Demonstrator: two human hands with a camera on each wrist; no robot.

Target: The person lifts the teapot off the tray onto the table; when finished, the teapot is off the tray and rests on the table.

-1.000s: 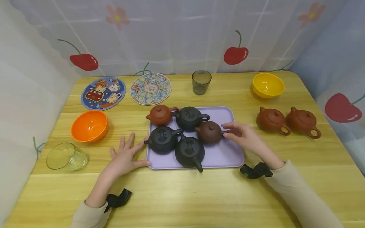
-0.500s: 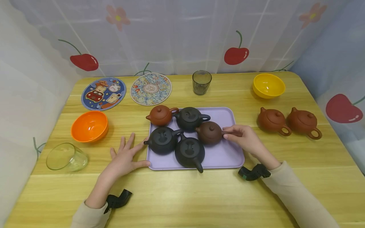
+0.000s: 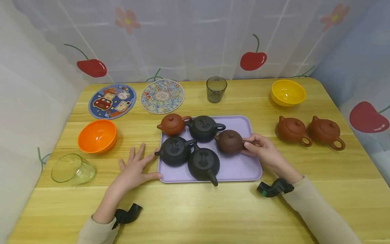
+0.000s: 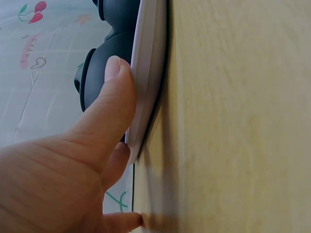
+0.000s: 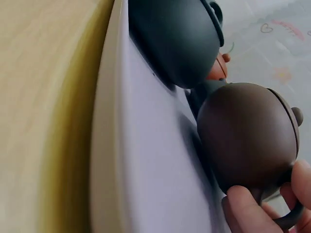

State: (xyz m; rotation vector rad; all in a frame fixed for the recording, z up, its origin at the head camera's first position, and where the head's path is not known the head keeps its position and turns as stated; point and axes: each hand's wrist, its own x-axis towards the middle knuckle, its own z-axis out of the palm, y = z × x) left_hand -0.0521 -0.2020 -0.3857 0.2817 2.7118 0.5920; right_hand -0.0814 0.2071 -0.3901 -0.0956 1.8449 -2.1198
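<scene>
My right hand (image 3: 266, 153) pinches the handle of a dark brown teapot (image 3: 230, 142) between thumb and fingers. In the right wrist view that brown teapot (image 5: 250, 138) is at or just above the lilac tray (image 5: 150, 160); contact is hard to tell. Spread fingers of my left hand (image 3: 133, 171) lie at the left edge of the tray (image 3: 234, 172), the thumb against its rim (image 4: 148, 68). Three black teapots, at the front left (image 3: 175, 151), front middle (image 3: 203, 164) and back (image 3: 202, 128), share the tray with a small reddish-brown teapot (image 3: 172, 124) at its back left corner.
Two reddish-brown teapots, one left (image 3: 293, 130) and one right (image 3: 324, 132), stand right of the tray. A yellow bowl (image 3: 287, 93) and grey glass (image 3: 216, 89) are at the back. Leftward are an orange bowl (image 3: 97, 136), greenish glass (image 3: 74, 168), blue mat (image 3: 112, 101) and floral mat (image 3: 163, 96).
My right fingers have closed on the brown teapot's handle. The teapot has shifted slightly right, away from the black ones. My left hand stays at the tray's edge.
</scene>
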